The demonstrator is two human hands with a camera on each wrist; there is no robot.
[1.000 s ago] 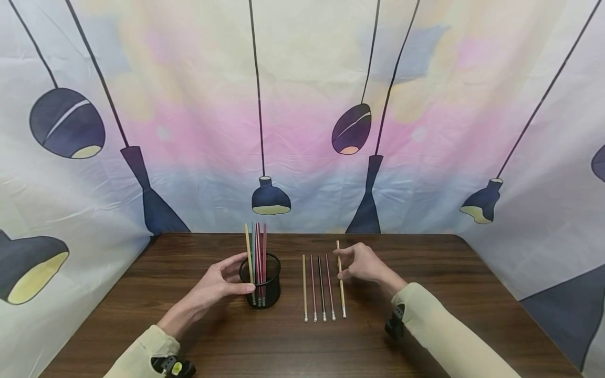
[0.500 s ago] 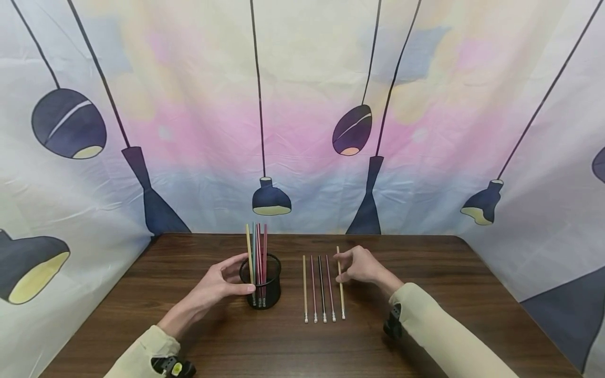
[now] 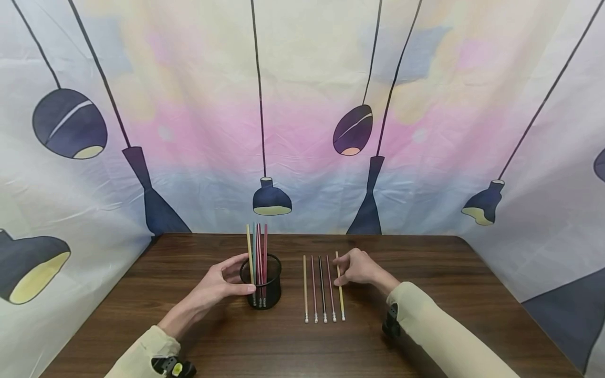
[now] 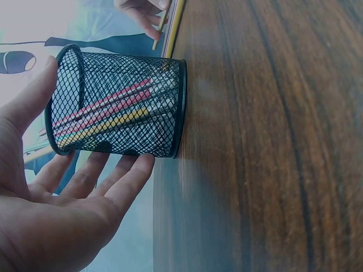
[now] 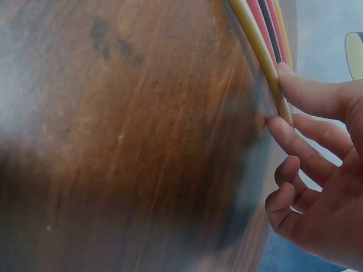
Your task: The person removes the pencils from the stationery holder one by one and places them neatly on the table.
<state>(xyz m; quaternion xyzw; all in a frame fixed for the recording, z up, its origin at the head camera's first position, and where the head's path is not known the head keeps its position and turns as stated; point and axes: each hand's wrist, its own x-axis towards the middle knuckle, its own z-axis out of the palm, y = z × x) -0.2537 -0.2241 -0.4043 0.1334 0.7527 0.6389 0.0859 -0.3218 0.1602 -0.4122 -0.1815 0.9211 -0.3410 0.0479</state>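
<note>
1. Nearest, pale sleeves (image 3: 439, 325) come in from both sides, each with a black wrist device (image 3: 391, 321) at its cuff.
2. Next, the right hand (image 3: 361, 266) pinches a yellow pencil (image 3: 341, 300) between thumb and fingers, toward its far end; whether that pencil touches the table cannot be told.
3. Just left of it, four pencils lie side by side, eraser ends toward the person: red (image 3: 331, 291), black (image 3: 322, 289), red (image 3: 314, 291), yellow (image 3: 305, 289).
4. Further left, the left hand (image 3: 215, 286) is curved round the cup (image 3: 271, 294), thumb on one side, fingers on the other.
5. Inside that black mesh cup, upright on the table (image 3: 302, 352), stand yellow, blue-green and red pencils (image 3: 259, 247), eraser ends down, leaning against its left side.
6. Behind everything hangs a pastel cloth (image 3: 307, 79) printed with dark lamps (image 3: 271, 199).
</note>
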